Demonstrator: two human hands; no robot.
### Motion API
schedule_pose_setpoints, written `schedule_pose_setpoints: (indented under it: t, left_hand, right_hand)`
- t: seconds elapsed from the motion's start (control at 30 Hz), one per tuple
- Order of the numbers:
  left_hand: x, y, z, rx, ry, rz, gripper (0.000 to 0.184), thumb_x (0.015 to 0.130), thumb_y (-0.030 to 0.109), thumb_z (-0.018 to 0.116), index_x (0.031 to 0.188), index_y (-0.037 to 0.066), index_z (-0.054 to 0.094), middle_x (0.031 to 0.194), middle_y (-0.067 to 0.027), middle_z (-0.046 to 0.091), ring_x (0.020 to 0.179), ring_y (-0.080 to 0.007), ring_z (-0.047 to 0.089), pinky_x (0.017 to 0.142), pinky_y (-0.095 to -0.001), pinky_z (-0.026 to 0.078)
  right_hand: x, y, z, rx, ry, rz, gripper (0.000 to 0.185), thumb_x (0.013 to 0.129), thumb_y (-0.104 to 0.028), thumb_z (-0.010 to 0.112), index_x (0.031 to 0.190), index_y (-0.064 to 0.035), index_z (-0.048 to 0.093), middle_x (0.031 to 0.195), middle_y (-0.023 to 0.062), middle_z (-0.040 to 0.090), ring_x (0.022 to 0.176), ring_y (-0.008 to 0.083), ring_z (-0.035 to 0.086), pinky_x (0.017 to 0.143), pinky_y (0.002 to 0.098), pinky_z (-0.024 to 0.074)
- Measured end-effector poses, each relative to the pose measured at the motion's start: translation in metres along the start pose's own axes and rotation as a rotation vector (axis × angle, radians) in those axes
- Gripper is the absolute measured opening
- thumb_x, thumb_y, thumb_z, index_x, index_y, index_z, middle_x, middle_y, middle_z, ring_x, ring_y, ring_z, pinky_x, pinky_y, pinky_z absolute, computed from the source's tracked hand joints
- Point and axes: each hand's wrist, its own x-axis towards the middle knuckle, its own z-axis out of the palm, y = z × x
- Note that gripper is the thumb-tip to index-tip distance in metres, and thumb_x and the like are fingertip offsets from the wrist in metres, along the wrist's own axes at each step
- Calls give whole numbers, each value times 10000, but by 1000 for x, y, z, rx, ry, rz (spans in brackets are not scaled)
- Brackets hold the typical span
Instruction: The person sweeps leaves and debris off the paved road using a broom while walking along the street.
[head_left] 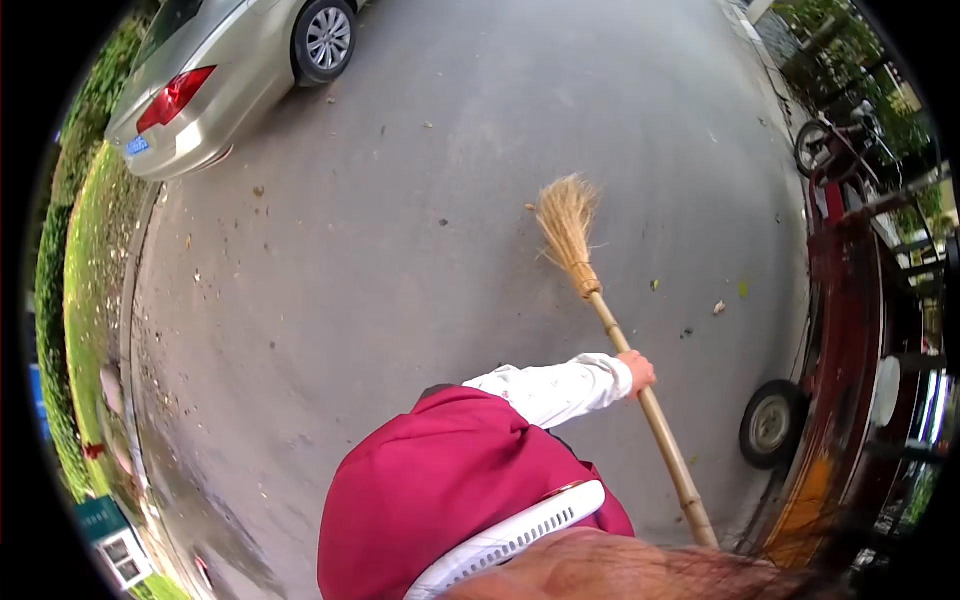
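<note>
Broom (612, 325), with a straw head and a jointed bamboo handle (664, 435), slants from the centre of the frame to the lower right, over a wide grey road (400, 250). The straw appears to meet the road; the far end of the handle runs under hair (690, 575) at the bottom edge.

A silver car (225, 85) stands at the upper left. A dark red cart (845, 310) fills much of the right side, its near wheel (772, 425) a little way from the handle. A strip of grass (92, 270) curves down the left edge.

At the lower centre are the person's maroon vest (420, 480) and, at its neck, a slotted white band (520, 530). A white patterned sleeve (560, 390) reaches right to the left hand (641, 372), closed around the bamboo below the straw head. The right hand is out of sight, so I cannot tell what it holds.

As for how far things have got, scattered leaves (743, 289) and bits lie right of the straw, and more dot the road on the left. No gathered heap shows; the grey just beside the straw looks fairly bare, though whether it was swept cannot be told.
</note>
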Motion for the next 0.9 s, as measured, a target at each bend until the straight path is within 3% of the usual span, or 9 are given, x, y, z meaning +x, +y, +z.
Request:
schedule_pose_setpoints:
  t: [0.03,0.2,0.23,0.27,0.37,0.47,0.63,0.67,0.9]
  left_hand:
    - [-9,-42,-8,-16,-156,-204,148,551,148,680,692,150,634,698,-54,617,777,-259,619,682,-386,502]
    - [-136,-199,-23,103,-74,-606,144,611,184,660,754,176,659,808,-78,639,826,-276,628,700,-404,515]
    - [-154,-235,-36,105,-350,-852,153,628,164,657,780,176,668,840,-87,648,854,-277,626,706,-400,513]
    - [-188,-265,-48,141,-318,-868,180,612,156,676,789,182,672,848,-78,658,875,-254,628,729,-401,500]
    - [-210,-291,-117,259,-232,-817,206,575,165,706,776,180,667,808,-66,644,870,-244,618,761,-400,475]
    - [-148,-307,-171,288,183,-672,179,563,176,699,731,154,642,745,-70,606,787,-275,598,732,-404,479]
    - [40,-360,-305,154,354,-439,186,543,163,720,697,136,619,753,-54,608,786,-246,614,675,-388,499]
    - [72,-374,-328,115,315,-442,176,559,156,706,717,143,630,779,-48,616,805,-240,614,705,-374,499]
    - [117,-519,-345,-23,353,-561,205,600,154,687,795,192,637,878,-23,632,887,-233,608,775,-372,481]
  right_hand:
    - [-17,44,50,-52,-124,173,239,853,-260,496,656,-154,410,522,-50,317,472,94,381,498,265,361]
    - [-102,189,109,-4,-439,682,139,861,-134,474,742,-99,412,577,12,419,569,149,439,638,333,425]
    - [-125,200,139,46,-499,804,110,867,-113,475,770,-84,430,588,26,447,589,165,460,675,354,449]
    - [-137,208,170,200,-468,1150,120,856,-120,473,762,-101,402,624,35,438,639,169,462,744,372,439]
    - [-142,257,217,460,-671,1200,127,864,-98,492,765,-111,413,661,36,450,710,196,484,845,421,411]
    - [-99,290,285,614,-730,1122,189,882,-129,415,703,-108,358,625,20,394,664,164,429,825,356,395]
    - [-13,293,450,649,-590,607,199,843,-150,521,696,-93,398,609,-25,381,545,101,399,667,286,413]
    - [-9,290,494,386,-602,226,253,868,-255,482,648,-149,414,527,-41,355,487,103,410,514,278,372]
    - [-79,364,667,440,-581,417,255,868,-243,502,651,-150,406,522,-36,364,477,109,411,500,268,395]
